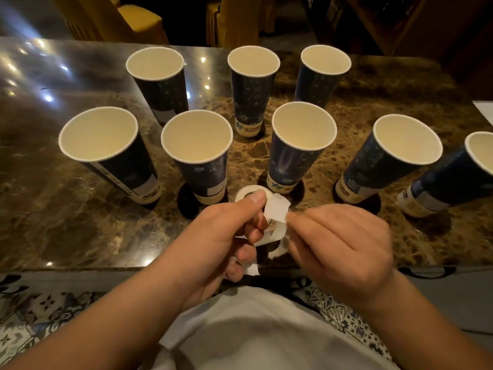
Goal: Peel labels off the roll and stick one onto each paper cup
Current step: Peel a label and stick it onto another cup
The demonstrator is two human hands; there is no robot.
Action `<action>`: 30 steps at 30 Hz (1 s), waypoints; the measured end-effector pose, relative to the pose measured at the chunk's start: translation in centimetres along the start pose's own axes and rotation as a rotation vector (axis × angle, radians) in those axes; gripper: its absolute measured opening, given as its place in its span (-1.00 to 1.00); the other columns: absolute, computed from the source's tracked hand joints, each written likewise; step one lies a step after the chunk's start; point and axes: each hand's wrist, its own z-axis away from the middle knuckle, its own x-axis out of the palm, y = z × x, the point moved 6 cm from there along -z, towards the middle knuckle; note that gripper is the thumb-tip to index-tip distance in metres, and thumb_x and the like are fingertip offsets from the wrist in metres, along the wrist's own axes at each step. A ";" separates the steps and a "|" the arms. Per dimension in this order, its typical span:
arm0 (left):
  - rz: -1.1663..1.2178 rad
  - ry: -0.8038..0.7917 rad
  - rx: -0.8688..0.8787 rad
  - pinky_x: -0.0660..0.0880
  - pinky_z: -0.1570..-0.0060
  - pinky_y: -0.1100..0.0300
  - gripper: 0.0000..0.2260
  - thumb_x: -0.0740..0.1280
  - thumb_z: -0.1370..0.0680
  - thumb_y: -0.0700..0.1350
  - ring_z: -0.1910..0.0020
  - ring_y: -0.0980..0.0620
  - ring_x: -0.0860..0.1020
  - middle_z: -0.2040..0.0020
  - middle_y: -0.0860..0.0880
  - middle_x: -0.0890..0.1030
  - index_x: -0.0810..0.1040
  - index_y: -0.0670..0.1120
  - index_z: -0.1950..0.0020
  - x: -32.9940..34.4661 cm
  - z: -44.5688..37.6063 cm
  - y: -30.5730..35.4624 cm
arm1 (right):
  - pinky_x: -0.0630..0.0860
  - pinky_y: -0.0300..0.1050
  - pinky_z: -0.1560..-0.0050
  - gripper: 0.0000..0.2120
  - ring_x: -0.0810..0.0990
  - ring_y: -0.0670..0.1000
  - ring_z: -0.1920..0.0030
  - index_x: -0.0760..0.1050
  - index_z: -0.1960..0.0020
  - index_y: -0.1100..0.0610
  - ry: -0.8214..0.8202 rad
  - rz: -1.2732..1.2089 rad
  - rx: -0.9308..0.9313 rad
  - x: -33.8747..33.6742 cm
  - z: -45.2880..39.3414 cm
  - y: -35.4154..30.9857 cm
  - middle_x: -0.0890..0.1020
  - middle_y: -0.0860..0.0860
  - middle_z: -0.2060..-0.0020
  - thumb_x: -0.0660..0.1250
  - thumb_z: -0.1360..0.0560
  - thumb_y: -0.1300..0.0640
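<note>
Curling between both hands just above the near table edge, the white label strip (274, 212) is pinched by the left hand (226, 236) under thumb and curled fingers, while the right hand (338, 252) nips a label edge with its fingertips. Label roll (249, 192) lies on the marble table (80, 222) just behind them. Eight upright paper cups (196, 145) stand beyond, spread in two rows.

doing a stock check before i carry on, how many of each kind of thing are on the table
paper cups: 8, all dark blue and upright, e.g. back left, front middle, far right, cut by the frame edge
label roll: 1, behind the hands
label strip: 1, curling loose, pinched by the left hand and right hand, strip at
white sheet: 1, at the right edge
total: 11
</note>
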 end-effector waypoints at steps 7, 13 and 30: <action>-0.230 0.083 0.132 0.20 0.47 0.22 -0.83 0.33 -0.50 -0.13 0.48 0.09 0.30 0.45 -0.02 0.40 0.52 -0.17 0.26 -1.1 0.2 1.1 | 0.53 0.00 0.37 -0.87 0.67 0.10 0.28 0.70 0.12 0.26 -0.063 -0.063 -0.003 0.7 -0.5 -0.4 0.71 0.13 0.23 0.44 -0.45 0.20; -0.651 -0.017 0.338 0.36 0.42 0.31 -0.86 0.35 -0.49 -0.08 0.47 0.15 0.35 0.41 0.03 0.46 0.57 -0.12 0.21 0.2 1.7 4.0 | 0.55 -0.03 0.09 -0.70 0.64 0.01 0.08 0.63 -0.07 0.23 -0.105 -0.314 0.219 -1.5 -3.2 1.6 0.65 0.00 0.08 0.34 -0.48 0.04; -1.193 0.227 0.721 0.49 0.31 0.44 -0.83 0.28 -0.37 0.15 0.25 0.24 0.58 0.27 0.19 0.62 0.61 0.16 0.15 1.4 5.1 15.1 | 0.52 -0.36 0.26 -0.96 0.61 -0.12 0.19 0.61 0.12 -0.02 -0.100 -0.450 0.424 -3.1 -10.1 4.9 0.63 -0.20 0.28 0.38 -0.46 0.06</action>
